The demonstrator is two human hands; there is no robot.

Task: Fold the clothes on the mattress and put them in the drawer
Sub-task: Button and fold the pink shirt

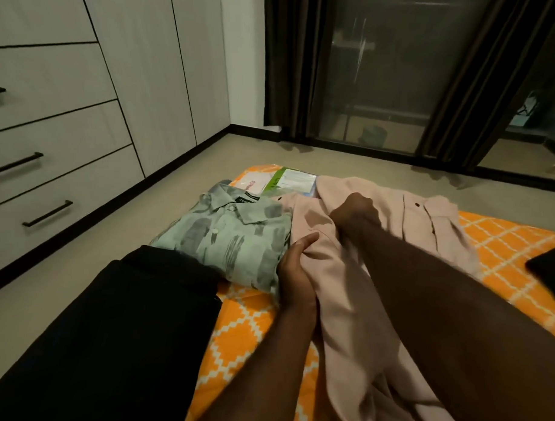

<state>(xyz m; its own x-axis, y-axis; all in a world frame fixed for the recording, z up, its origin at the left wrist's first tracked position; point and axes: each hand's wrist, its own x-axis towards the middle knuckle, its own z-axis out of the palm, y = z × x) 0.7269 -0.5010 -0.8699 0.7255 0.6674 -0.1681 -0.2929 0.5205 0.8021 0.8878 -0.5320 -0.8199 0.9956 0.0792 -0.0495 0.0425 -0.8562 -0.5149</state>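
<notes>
Orange lattice-print mattress (253, 329) lies on the floor by white drawers (51, 171). My pale pink button shirt (345, 307) runs lengthwise away from me. My left hand (294, 267) pinches a fold at its left edge and my right hand (354, 216) bunches cloth farther up. Beside it is a folded grey-green printed shirt (228, 240), collar far. A plastic packet (255, 182) beyond reads "Interio".

orange mattress (501, 246) — green shirt (231, 240), pink shirt (345, 307)
</notes>
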